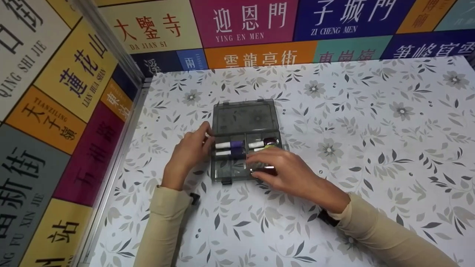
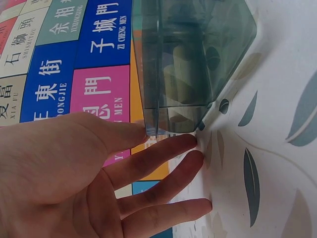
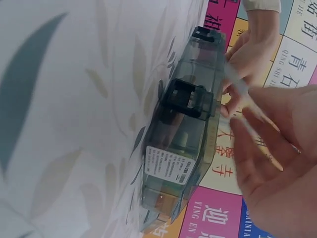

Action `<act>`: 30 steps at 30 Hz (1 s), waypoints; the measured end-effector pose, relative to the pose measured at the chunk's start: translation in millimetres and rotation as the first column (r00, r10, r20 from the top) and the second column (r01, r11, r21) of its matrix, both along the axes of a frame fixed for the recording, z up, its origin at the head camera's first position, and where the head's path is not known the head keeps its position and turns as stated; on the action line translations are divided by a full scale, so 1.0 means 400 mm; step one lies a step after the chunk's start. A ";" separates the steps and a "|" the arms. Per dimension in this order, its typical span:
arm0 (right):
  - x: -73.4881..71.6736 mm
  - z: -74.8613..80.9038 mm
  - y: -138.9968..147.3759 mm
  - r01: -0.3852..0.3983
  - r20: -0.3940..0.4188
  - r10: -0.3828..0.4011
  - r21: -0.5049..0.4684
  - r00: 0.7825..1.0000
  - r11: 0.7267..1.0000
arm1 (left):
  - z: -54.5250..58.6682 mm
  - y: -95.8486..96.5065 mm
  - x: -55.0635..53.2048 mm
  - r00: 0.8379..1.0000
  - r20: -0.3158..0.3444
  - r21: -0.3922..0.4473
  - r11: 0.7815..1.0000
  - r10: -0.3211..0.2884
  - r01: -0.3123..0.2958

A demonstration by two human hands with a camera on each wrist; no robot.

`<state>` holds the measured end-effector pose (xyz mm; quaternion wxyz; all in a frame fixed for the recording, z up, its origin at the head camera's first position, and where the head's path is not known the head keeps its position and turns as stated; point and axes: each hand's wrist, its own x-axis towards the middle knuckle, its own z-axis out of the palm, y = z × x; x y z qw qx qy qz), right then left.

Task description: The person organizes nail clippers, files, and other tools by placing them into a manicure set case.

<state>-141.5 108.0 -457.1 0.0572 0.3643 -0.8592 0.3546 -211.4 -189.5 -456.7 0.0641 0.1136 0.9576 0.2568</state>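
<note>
A grey see-through plastic box [image 1: 227,170] lies on the table, its lid [image 1: 243,118] raised toward the far side. In its left compartment are two small nail polish bottles [image 1: 237,144] with white caps and purple bodies. The right compartment holds a dark red one [image 1: 271,141] and a yellowish one, partly hidden. My left hand [image 1: 191,150] is at the box's left side, thumb [image 2: 131,136] at the rim and fingers extended along the wall. Over the right compartment, my right hand [image 1: 293,170] pinches a slim, pale thing, blurred in the right wrist view, apparently a nail polish bottle.
The table [image 1: 371,148] has a white floral cover. Colourful printed panels [image 1: 245,22] stand behind it and along the left. Black latches [image 3: 185,99] and a white label [image 3: 170,164] are on the box's front wall.
</note>
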 end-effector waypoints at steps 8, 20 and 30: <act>0.005 -0.004 0.014 0.050 0.016 -0.051 0.078 0.999 0.996 | 0.002 0.006 -0.003 1.000 0.011 0.003 1.000 0.006 -0.006; 0.009 0.008 0.070 0.092 0.031 -0.094 0.061 0.995 0.994 | 0.004 0.008 -0.001 1.000 0.013 -0.008 1.000 0.003 -0.002; -0.015 0.026 0.140 0.168 0.046 -0.168 -0.008 0.985 0.986 | 0.000 0.003 0.001 1.000 0.020 -0.004 1.000 0.009 -0.009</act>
